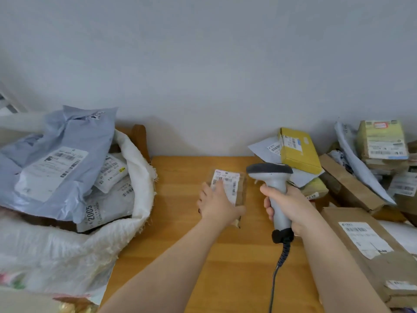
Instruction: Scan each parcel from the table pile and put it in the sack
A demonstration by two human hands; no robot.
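Here, the left hand (216, 204) holds a small brown parcel (240, 193) over the middle of the wooden table (203, 256), toward its far edge. The hand covers the parcel's near-left part and a finger lies across its white label (228, 182), which faces up. The parcel is blurred, so I cannot tell whether it rests on the tabletop or is lifted off it. Just to its right, the right hand (291, 204) is wrapped around the handle of a grey scanner (270, 175), whose dark head sits above the fist and next to the parcel. The scanner's coiled cord (282, 256) hangs down toward the near edge. Against the table's left edge stands a white sack (140, 168), open and holding several labelled parcels, with a big blue-grey bag (67, 154) on top. Along the right edge lies the pile (352, 188) of brown and white parcels, with a yellow box (300, 152) at the far right corner.
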